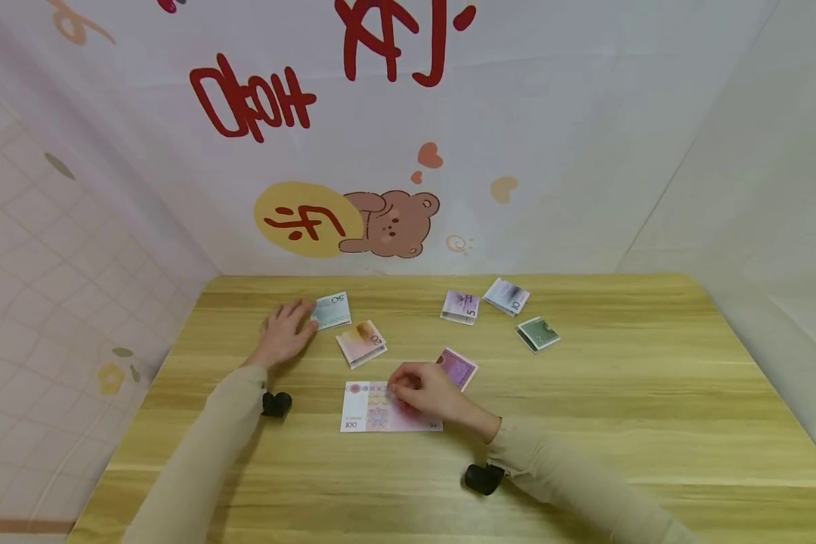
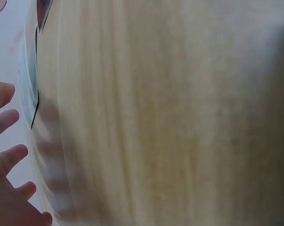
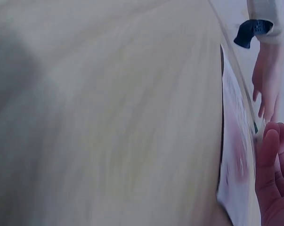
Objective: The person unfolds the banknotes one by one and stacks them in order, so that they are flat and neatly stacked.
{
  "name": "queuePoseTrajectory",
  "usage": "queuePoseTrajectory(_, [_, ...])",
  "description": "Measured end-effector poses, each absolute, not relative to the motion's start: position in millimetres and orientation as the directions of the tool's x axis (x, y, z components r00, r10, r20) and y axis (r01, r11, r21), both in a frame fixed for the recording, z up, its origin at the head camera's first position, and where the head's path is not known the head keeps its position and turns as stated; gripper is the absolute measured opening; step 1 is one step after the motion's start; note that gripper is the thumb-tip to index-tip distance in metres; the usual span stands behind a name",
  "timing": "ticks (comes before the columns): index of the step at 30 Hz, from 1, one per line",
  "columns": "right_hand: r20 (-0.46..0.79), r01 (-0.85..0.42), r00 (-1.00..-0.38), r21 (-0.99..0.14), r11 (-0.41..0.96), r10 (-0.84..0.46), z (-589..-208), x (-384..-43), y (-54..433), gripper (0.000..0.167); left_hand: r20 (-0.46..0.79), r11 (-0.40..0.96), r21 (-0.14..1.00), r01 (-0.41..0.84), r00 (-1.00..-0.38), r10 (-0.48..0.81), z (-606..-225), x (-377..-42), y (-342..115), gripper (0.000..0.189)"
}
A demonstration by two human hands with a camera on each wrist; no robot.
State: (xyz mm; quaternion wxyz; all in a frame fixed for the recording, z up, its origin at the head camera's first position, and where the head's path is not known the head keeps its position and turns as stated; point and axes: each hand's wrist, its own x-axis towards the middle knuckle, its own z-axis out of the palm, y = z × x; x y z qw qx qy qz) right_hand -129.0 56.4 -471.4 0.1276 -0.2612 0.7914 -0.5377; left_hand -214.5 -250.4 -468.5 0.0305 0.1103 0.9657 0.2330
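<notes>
My left hand [image 1: 285,332] reaches to the far left of the table, fingertips at the left edge of a folded 50 banknote [image 1: 333,311]. The left wrist view shows its fingers spread beside that note [image 2: 28,80]. My right hand [image 1: 428,389] is over a flat, unfolded 100 banknote [image 1: 357,415], with thumb and fingers loosely bent and nothing seen between them. The right wrist view has the 100 note lying below the fingers [image 3: 269,150]. Behind the right hand a purple banknote [image 1: 459,368] is partly hidden.
A folded 20 banknote [image 1: 363,344] lies between the hands. Farther right are a folded 5 note [image 1: 460,306], a 10 note [image 1: 506,295] and a green 2 note [image 1: 539,333]. A printed cloth [image 1: 551,136] hangs behind the wooden table [image 1: 619,423].
</notes>
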Motion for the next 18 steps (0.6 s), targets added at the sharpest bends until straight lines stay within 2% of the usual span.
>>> queuePoseTrajectory(8, [0.062, -0.204, -0.848, -0.955, 0.217, -0.526, -479, -133, 30, 0.011, -0.155, 0.860, 0.481, 0.171, -0.949, 0.275, -468, -224, -257, 0.048])
queuePoseTrajectory(13, [0.098, -0.214, -0.866, -0.959, 0.187, -0.490, -466, -146, 10, 0.017, -0.137, 0.834, 0.519, 0.187, -0.945, 0.297, -468, -226, -259, 0.045])
queuePoseTrajectory(18, [0.088, -0.169, -0.910, -0.971, 0.169, -0.406, -458, -164, -14, 0.020, -0.091, 0.825, 0.531, 0.194, -0.955, 0.283, -472, -223, -257, 0.042])
